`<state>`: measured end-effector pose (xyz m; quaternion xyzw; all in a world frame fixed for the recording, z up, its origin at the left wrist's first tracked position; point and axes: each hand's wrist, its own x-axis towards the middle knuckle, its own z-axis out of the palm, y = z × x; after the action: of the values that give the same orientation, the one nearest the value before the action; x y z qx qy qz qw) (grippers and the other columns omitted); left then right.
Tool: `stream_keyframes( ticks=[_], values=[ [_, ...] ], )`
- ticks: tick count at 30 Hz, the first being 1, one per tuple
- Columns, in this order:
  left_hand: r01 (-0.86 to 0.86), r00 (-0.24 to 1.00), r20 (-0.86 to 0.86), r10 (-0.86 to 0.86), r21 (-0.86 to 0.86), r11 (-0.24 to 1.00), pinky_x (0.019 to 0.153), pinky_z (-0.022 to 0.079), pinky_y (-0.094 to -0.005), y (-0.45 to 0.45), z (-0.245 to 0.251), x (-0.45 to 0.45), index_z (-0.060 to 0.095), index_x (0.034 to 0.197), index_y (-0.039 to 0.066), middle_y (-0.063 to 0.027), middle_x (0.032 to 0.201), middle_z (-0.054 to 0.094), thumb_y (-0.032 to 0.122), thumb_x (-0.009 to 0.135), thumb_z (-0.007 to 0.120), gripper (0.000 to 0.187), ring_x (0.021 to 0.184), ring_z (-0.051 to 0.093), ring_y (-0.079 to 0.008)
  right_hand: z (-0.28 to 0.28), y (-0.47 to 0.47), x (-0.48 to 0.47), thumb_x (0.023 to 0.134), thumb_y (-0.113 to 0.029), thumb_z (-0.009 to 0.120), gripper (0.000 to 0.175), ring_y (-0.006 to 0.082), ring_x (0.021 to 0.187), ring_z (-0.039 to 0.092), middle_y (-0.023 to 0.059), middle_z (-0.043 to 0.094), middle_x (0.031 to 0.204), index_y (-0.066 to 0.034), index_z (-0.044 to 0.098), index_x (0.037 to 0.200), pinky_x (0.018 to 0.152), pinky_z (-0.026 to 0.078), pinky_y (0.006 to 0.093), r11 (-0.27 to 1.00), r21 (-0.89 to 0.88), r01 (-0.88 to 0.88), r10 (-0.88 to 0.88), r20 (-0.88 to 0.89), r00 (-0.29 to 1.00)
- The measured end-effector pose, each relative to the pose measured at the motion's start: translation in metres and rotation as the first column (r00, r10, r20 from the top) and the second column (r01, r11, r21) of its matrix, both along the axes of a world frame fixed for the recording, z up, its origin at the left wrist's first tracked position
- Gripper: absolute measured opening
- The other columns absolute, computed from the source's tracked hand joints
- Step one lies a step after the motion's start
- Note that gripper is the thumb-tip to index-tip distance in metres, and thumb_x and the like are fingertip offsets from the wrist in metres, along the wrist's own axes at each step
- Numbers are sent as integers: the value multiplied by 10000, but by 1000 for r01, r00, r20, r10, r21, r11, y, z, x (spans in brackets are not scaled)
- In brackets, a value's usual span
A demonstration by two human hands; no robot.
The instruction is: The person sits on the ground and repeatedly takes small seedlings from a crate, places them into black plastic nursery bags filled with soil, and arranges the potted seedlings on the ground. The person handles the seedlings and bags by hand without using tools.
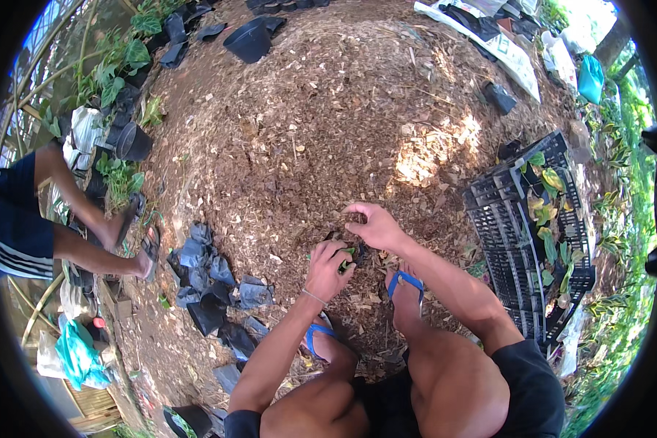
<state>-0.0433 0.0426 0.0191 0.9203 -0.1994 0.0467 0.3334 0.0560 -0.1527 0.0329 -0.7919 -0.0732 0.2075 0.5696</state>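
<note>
Near the middle of the view, my left hand (328, 269) is closed around a small green-leaved plant (346, 257); most of it is hidden by my fingers. Close beside it, partly covered by both hands, is a dark piece that looks like a black plastic planting bag (360, 255). My right hand (376, 229) hovers just above and right of this, thumb and forefinger curved apart with nothing visible between them. Brown soil mixed with pale chips and dry leaf bits (306, 164) spreads out beneath and beyond my hands.
Several black planting bags (205, 274) lie to the left. A black plastic crate (506, 246) holding leafy plants stands at right. Another person's sandalled foot (148, 257) rests at the soil's left edge. Black pots (249, 41) and white sacks (512, 63) lie farther off.
</note>
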Motion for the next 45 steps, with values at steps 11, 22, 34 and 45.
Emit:
stream_keyframes(
  ticks=[11,22,34,45],
  values=[
    [16,998,60,-19,48,999,1047,492,-483,2,1,-3,719,908,111,-68,1188,692,129,753,892,233,1218,591,-340,4,-8,-23,880,-64,631,513,366,1274,673,196,729,1319,-94,666,1391,1097,522,443,961,-223,-162,217,247,944],
    [22,999,49,-23,6,1000,1043,509,-488,3,6,-2,730,1014,102,-82,1225,671,133,730,912,339,1208,602,-354,-14,-6,-14,871,7,625,550,422,1417,548,78,739,1335,-224,705,1364,1196,414,577,866,-372,-333,471,388,792],
    [-57,998,-22,57,1,998,1082,502,-514,0,17,2,660,1330,114,-158,1399,567,196,809,887,574,1261,571,-406,-16,-8,-17,905,-78,722,164,331,984,734,113,763,1063,-81,767,1063,892,583,453,993,-112,-22,87,617,782],
    [-102,989,-116,93,-78,992,1133,479,-504,-1,13,4,638,1357,95,-175,1452,546,228,821,898,611,1332,556,-407,-23,-13,-56,872,-50,709,235,359,928,688,139,652,1016,-69,766,1100,841,583,468,930,-362,-56,227,451,863]
  ],
)
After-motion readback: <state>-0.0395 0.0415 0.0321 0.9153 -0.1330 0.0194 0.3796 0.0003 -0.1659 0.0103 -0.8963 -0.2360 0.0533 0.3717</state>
